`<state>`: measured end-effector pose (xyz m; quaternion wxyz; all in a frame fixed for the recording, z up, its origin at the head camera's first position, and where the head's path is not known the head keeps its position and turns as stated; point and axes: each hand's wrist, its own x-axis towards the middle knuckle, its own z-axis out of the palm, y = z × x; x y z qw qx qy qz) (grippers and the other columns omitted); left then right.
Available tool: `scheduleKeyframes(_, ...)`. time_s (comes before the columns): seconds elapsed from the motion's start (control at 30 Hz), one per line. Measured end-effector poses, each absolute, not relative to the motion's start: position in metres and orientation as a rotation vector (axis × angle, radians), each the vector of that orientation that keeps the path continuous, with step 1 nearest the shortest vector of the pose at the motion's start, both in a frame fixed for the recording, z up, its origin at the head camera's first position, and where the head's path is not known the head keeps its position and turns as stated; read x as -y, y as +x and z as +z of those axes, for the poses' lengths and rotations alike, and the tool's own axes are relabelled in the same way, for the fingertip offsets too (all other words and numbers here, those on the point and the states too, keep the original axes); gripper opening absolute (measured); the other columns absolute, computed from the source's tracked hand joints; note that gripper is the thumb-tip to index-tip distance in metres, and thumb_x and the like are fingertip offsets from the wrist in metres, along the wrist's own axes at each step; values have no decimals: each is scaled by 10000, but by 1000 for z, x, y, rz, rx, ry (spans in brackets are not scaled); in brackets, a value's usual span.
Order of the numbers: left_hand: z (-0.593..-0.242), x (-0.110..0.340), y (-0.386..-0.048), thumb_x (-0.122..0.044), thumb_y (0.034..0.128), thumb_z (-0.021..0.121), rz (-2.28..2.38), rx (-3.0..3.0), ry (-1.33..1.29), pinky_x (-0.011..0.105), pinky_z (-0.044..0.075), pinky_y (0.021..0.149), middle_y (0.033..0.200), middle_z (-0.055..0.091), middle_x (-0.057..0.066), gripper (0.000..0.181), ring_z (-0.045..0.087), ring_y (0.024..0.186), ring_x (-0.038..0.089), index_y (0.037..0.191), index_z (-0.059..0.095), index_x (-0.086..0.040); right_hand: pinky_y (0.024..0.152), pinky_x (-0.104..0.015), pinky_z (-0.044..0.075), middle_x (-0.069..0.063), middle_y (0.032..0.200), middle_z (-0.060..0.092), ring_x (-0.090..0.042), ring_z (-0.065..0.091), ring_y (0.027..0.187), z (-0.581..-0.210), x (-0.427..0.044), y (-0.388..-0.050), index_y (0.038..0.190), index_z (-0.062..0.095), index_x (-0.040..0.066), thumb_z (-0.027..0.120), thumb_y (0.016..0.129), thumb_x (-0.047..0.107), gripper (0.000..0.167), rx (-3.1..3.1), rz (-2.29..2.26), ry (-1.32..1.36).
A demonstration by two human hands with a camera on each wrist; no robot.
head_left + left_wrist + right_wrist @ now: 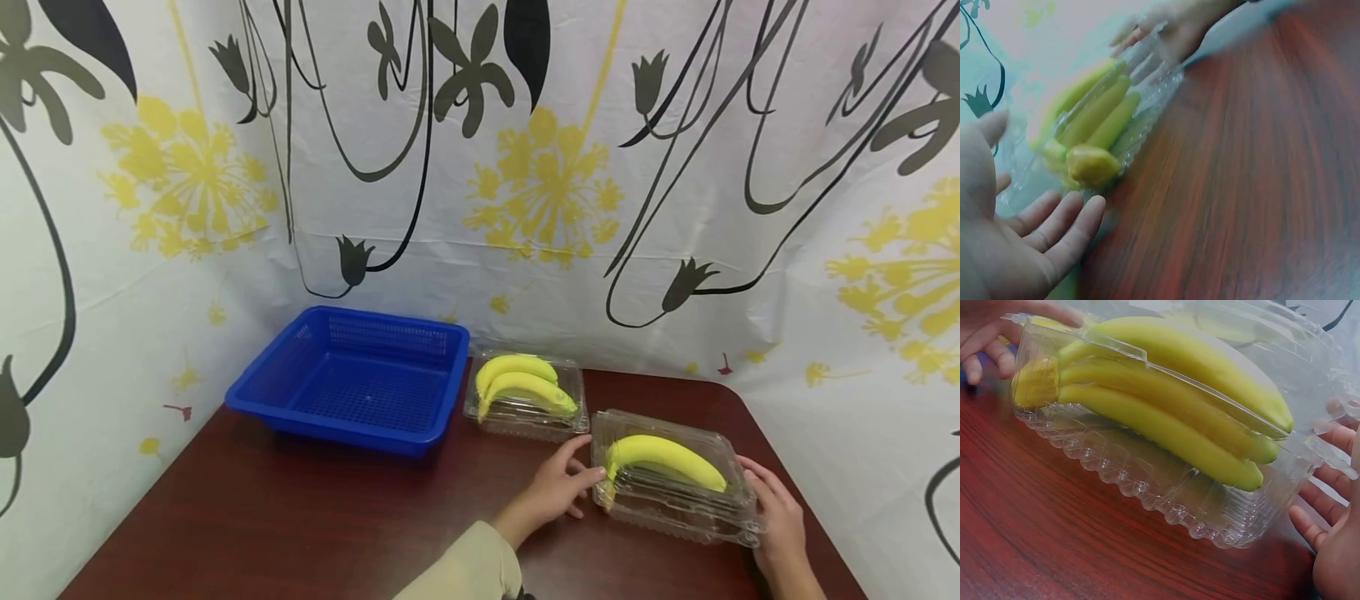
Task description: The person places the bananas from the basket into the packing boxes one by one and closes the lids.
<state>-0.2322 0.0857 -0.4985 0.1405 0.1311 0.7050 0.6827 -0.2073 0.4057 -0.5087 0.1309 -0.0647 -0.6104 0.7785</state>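
A clear plastic clamshell box (660,518) with a bunch of yellow bananas (1166,406) inside is at the right of the table, its lid down over them. At its left end is my left hand (551,490), fingers spread and thumb toward the box; in the left wrist view these fingers (1063,228) are extended beside it. My right hand (782,518) is against the opposite end, with fingers loosely extended along the plastic in the right wrist view. Whether the left fingertips touch the box is hard to tell.
Behind and left of this box stands a second clear box (536,431) with bananas (517,379) in it. A blue plastic basket (345,429) sits at the back left of the dark red table (300,517). Patterned white sheeting (420,208) hangs around the table.
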Motion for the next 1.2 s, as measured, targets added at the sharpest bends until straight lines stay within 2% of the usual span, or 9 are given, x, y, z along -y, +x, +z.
scheduleKeyframes(0.07, -497, -89, -230, -287, 913, 689, 1974, -2048, 310, 376, 525, 453, 845, 589, 28, 575, 569, 611, 202, 1442, 462, -297, 637, -222, 547, 120, 1081, 668, -43, 650, 835, -509, -406, -208, 1209, 689, 160, 569, 996, 209, 250, 1747, 2273, -182)
scheduleKeyframes(0.17, -493, -93, -227, -215, 877, 715, 1993, -2029, 244, 359, 501, 409, 712, 587, 38, 648, 503, 482, 178, 1454, 440, -325, 631, -225, 549, 111, 1093, 677, -52, 657, 829, -510, -405, -209, 1218, 686, 144, 549, 1005, 176, 255, 1714, 2301, -135)
scheduleKeyframes(0.3, -484, -96, -223, -148, 842, 732, 1957, -2014, 230, 339, 484, 390, 620, 588, 67, 752, 459, 410, 175, 1483, 391, -344, 632, -228, 550, 84, 1093, 690, -59, 662, 828, -511, -404, -209, 1231, 681, 122, 535, 1010, 146, 266, 1687, 2328, -79)
scheduleKeyframes(0.4, -478, -96, -222, -104, 841, 727, 1915, -1991, 232, 341, 482, 394, 627, 628, 96, 785, 468, 395, 188, 1497, 366, -338, 631, -220, 546, 76, 1077, 695, -53, 658, 822, -510, -402, -209, 1217, 693, 114, 560, 997, 139, 258, 1682, 2310, -91)
scheduleKeyframes(0.53, -475, -95, -222, -12, 816, 688, 1927, -1906, 217, 328, 478, 404, 673, 671, 150, 827, 502, 406, 192, 1505, 352, -323, 585, -197, 530, 80, 975, 708, -37, 645, 744, -508, -400, -211, 1107, 741, 115, 623, 960, 124, 189, 1692, 2220, -186)
scheduleKeyframes(0.67, -477, -95, -224, 36, 804, 671, 1965, -1866, 196, 310, 474, 409, 673, 678, 154, 839, 531, 417, 183, 1502, 361, -312, 550, -192, 520, 77, 903, 705, -37, 629, 680, -507, -401, -213, 1028, 756, 113, 651, 939, 107, 137, 1721, 2155, -238)
scheduleKeyframes(0.87, -480, -99, -226, 80, 813, 656, 1999, -1908, 169, 326, 492, 413, 653, 670, 141, 853, 575, 435, 203, 1514, 350, -298, 620, -208, 539, 75, 1018, 707, -42, 656, 794, -507, -407, -214, 1153, 730, 108, 584, 980, 102, 226, 1729, 2280, -85)
scheduleKeyframes(1.03, -480, -102, -230, 95, 803, 650, 2073, -1898, 98, 308, 491, 406, 675, 666, 143, 867, 590, 441, 201, 1520, 339, -282, 688, -180, 518, 45, 1077, 696, -40, 635, 903, -508, -408, -215, 1246, 666, 40, 466, 1014, 10, 308, 1692, 2332, 149)
scheduleKeyframes(1.2, -482, -107, -238, 118, 796, 629, 2129, -1899, 30, 280, 478, 400, 678, 655, 144, 866, 582, 434, 176, 1519, 344, -266, 740, -182, 525, 22, 1134, 685, -45, 642, 963, -505, -398, -213, 1240, 654, -12, 472, 1009, 6, 294, 1657, 2255, 124)
